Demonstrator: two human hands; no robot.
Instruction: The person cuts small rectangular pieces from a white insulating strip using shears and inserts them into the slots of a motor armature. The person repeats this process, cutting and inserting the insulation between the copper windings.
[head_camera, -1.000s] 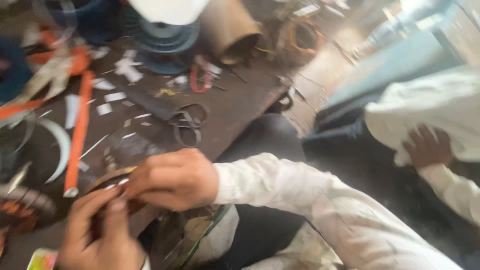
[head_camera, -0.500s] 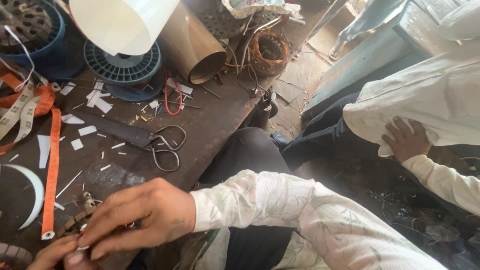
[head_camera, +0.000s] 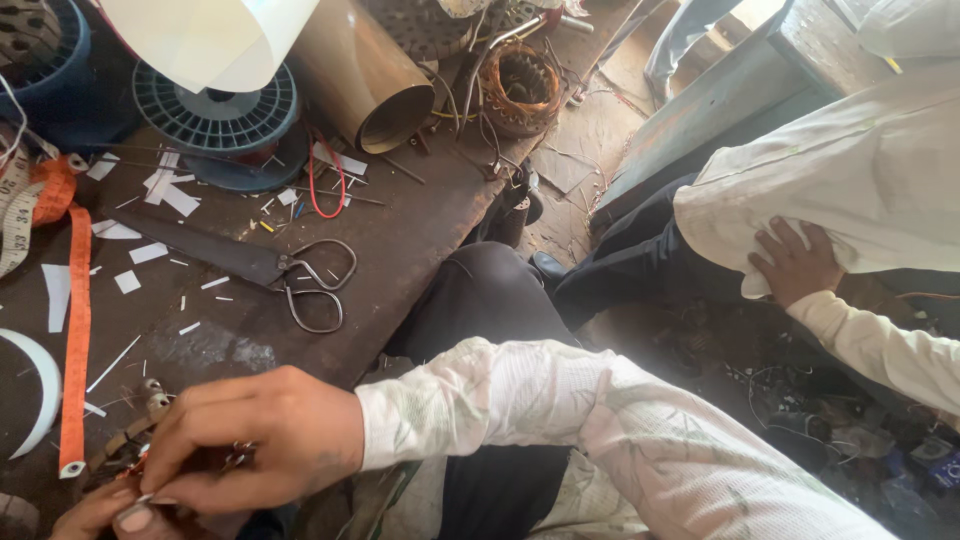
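Note:
My right hand is at the bottom left, over the near edge of a dark brown worktable. Its fingers are curled and pinched around a small metal part that is mostly hidden under them. My left hand shows only as fingertips at the bottom edge; it touches the same small part from below. A short chain of small beige pieces lies just left of my right hand. My right sleeve is white with a faint pattern.
Large dark scissors lie mid-table among scraps of white paper. An orange measuring tape, a blue-green wire spool, a brown tube and a copper-wound stator lie farther back. Another person in white sits at the right.
The view has shifted, so the table sits lower and farther left in the frame. My two hands stay together at the bottom left on the small part. The other person's hand stays on their side.

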